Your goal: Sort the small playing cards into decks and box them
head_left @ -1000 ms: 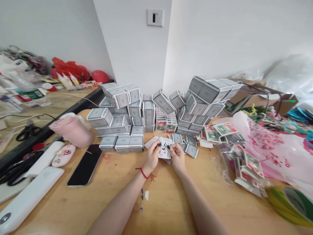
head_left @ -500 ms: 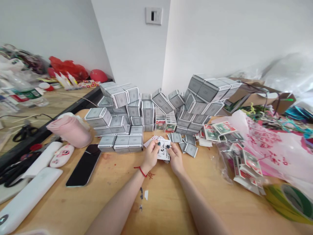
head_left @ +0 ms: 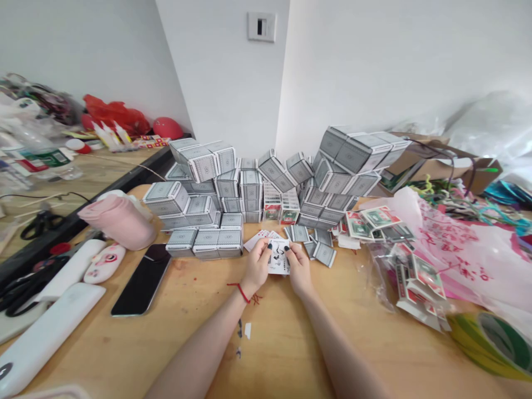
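My left hand (head_left: 256, 267) and my right hand (head_left: 299, 268) meet at the middle of the wooden table (head_left: 291, 343). Both pinch a small stack of playing cards (head_left: 279, 257), face up, with a black figure on the top card. A few loose cards (head_left: 257, 239) fan out just behind my left fingers. A red string circles my left wrist. Behind the hands rises a wall of grey patterned card boxes (head_left: 233, 188), and several loose grey packs (head_left: 322, 250) lie to the right of my right hand.
A black phone (head_left: 143, 280), a pink pouch (head_left: 120, 220) and white cases (head_left: 50, 327) lie at the left. Scissors (head_left: 19, 293) rest at the far left. Clear bags of red-and-green flat card cartons (head_left: 415, 277), pink plastic (head_left: 469, 249) and a green tape roll (head_left: 494, 343) crowd the right.
Both hands have kept their hold on the cards and shifted them only slightly between the fingers. The view has drifted a little.
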The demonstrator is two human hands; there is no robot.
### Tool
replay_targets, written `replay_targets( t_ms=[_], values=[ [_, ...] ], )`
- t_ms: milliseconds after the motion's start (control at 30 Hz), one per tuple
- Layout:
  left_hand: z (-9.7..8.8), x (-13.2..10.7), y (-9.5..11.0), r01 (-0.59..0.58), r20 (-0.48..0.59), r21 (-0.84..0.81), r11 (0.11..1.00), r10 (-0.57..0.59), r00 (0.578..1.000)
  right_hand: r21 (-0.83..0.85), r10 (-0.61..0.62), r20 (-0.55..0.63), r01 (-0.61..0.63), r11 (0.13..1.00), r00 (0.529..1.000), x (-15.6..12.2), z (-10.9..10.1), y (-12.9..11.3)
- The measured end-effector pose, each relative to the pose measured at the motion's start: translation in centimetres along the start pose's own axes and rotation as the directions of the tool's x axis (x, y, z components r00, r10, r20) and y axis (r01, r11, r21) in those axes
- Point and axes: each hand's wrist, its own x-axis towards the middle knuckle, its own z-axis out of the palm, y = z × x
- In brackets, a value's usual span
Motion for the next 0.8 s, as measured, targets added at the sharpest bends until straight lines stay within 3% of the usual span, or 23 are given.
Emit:
replay_targets(
  t_ms=[433, 800],
  values=[
    [-0.2, 0.0, 0.8, -0.007, 0.043, 0.061, 0.998, 0.005, 0.999, 0.188, 0.142, 0.0, -0.14, 0.972, 0.99, 0.5, -0.2, 1.7],
    [-0.4, 0.0, 1.0, -0.014, 0.028, 0.078, 0.997, 0.012, 1.0, 0.348, 0.21, 0.088, -0.228, 0.909, 0.974, 0.4, 0.1, 0.6]
  ],
)
